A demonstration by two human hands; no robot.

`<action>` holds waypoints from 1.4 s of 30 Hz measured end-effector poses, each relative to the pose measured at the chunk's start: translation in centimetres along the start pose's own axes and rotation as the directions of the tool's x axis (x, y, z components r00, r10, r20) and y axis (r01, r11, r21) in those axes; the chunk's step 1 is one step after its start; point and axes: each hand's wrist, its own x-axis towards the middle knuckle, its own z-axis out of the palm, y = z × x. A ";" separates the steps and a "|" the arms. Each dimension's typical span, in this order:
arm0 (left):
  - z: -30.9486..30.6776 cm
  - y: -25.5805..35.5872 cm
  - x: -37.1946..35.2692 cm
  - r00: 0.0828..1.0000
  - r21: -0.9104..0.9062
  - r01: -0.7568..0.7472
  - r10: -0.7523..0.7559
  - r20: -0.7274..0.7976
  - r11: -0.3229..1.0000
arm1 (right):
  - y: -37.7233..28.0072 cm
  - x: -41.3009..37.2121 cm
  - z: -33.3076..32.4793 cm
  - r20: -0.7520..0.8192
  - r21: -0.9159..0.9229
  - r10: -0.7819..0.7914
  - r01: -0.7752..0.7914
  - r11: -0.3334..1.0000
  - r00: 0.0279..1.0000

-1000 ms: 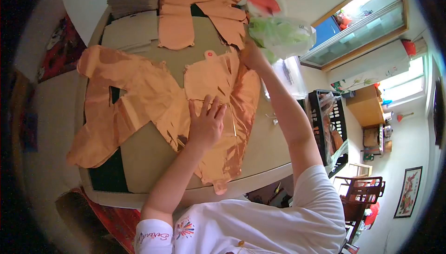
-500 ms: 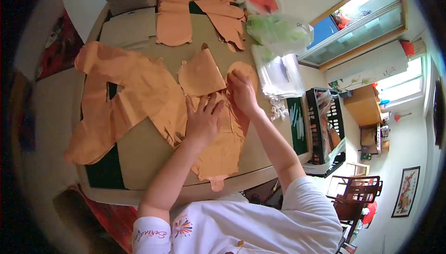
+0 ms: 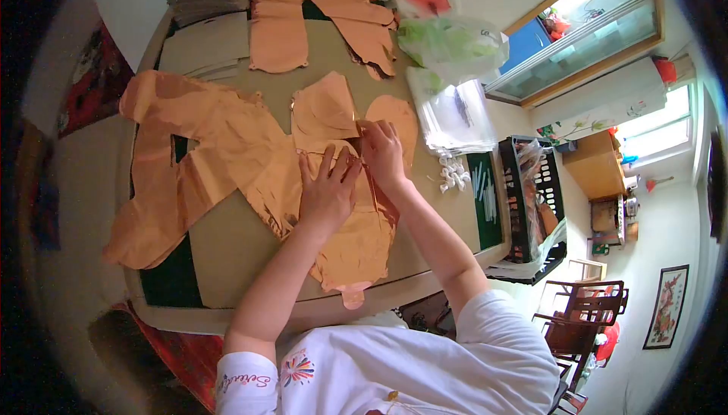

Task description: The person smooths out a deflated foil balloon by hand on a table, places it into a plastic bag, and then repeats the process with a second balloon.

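Note:
A flat rose-gold foil balloon lies in front of me, partly folded, its tab pointing toward me. My left hand rests on it with fingers spread, pressing the foil down. Beside it, my right hand pinches the edge of the folded flap of that balloon near its middle. The flap's rounded end lies beyond my left fingers. Another rounded part reaches past my right hand. To the left is a second flat foil balloon, creased, touching or overlapping the first.
A third foil balloon lies at the far side, next to stacked grey card sheets. On the right are clear plastic bags, white ribbon bundles, pale straws and a black crate.
My right hand has shifted slightly left and toward me, from the right-hand rounded part to the flap's edge. The flap's tip is laid differently. My left hand stays nearly in place.

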 end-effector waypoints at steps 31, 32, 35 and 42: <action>-0.2 -0.1 0.0 1.000 -0.039 0.026 -0.026 -0.004 0.999 | -0.3 -2.3 -0.8 0.206 -0.236 -0.130 0.179 0.955 0.970; -0.5 0.0 0.1 0.999 -0.041 0.042 -0.042 0.002 0.998 | -0.2 -2.2 -0.7 0.206 -0.230 -0.148 0.195 0.954 0.967; -3.0 0.7 0.9 0.998 -0.052 0.059 -0.060 -0.026 0.997 | 0.3 -2.3 -0.4 0.218 -0.224 -0.169 0.217 0.950 0.961; -1.6 -1.8 7.1 1.000 -0.049 0.009 -0.008 0.022 0.999 | -0.1 -2.1 -0.9 0.259 -0.233 -0.165 0.227 0.945 0.952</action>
